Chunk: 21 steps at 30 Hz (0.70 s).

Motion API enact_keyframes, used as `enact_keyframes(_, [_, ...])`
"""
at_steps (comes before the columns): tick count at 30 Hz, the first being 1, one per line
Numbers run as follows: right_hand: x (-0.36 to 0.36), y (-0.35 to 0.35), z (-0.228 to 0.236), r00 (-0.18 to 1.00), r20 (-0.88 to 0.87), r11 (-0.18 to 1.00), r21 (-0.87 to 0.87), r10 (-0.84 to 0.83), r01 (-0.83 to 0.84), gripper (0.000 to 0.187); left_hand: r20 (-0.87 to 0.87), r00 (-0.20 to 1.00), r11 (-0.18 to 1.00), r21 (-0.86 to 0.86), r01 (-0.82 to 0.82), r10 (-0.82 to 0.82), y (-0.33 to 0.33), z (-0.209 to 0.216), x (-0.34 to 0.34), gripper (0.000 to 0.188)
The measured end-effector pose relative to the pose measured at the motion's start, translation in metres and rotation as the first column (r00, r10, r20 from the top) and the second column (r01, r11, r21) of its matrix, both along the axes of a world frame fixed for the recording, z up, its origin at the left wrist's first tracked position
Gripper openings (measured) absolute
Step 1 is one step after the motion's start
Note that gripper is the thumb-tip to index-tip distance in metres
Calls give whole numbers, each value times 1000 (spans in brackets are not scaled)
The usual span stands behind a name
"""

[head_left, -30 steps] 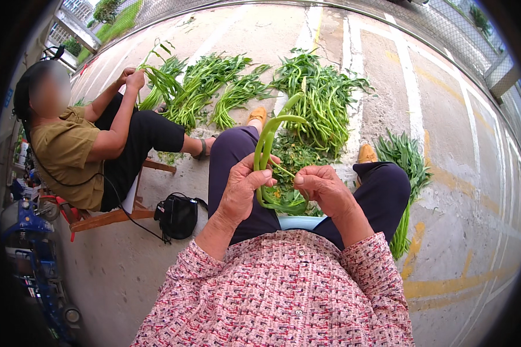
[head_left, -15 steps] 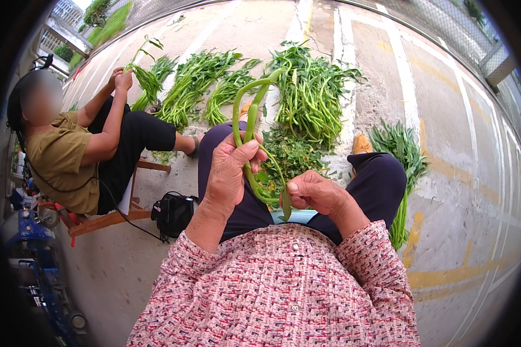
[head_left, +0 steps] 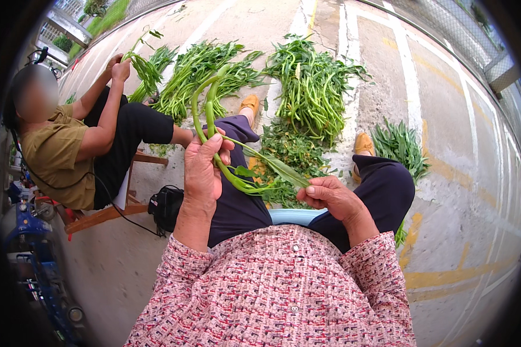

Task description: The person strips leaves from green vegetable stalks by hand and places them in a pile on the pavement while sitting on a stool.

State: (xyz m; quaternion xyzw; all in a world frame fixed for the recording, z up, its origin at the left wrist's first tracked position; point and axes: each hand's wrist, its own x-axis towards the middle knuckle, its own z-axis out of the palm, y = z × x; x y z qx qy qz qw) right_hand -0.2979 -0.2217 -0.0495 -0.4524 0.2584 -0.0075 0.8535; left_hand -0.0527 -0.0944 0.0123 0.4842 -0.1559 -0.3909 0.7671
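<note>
My left hand [head_left: 205, 169] is closed round a few thick green water spinach stems [head_left: 209, 107], which bend over in a loop above my fingers. Their lower ends curve out to the right below that hand. A long narrow leaf [head_left: 285, 170] stretches on its thin stalk from my left hand across to my right. Thumb and fingers of my right hand [head_left: 334, 198] pinch this leaf by its tip. Both hands are over my lap, in front of my dark trousers.
Past my knees lies a big pile of water spinach [head_left: 312, 87], with loose leaves [head_left: 289, 156] nearer me. Another bunch [head_left: 400, 147] is by my right foot. At left a co-worker [head_left: 69, 139] sits holding greens, near a black bag [head_left: 167, 208] and more piles [head_left: 200, 72].
My left hand has moved left with the stems, and my right hand slightly right. The leaf between them is now drawn out straight.
</note>
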Motion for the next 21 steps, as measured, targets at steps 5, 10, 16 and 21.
enact_keyframes(5, [8, -9, 5, 1000, 2, 996, -81, -30, 30, 29, 10, 999, 999, 8, -48, 48, 2, -3, 4, 9])
enact_keyframes(10, [21, -28, 14, 1000, 3, 991, -130, 31, -30, 30, 24, 997, 997, 21, -77, 76, 5, -2, 11, 12])
enact_keyframes(16, [40, -63, 17, 990, 23, 959, -253, 139, -129, 29, 27, 989, 989, 30, -148, 147, 2, 7, 9, 11])
enact_keyframes(21, [39, -83, 18, 987, 128, 975, -211, 101, -73, 29, 58, 981, 983, 2, -183, 183, -8, 19, 4, 12])
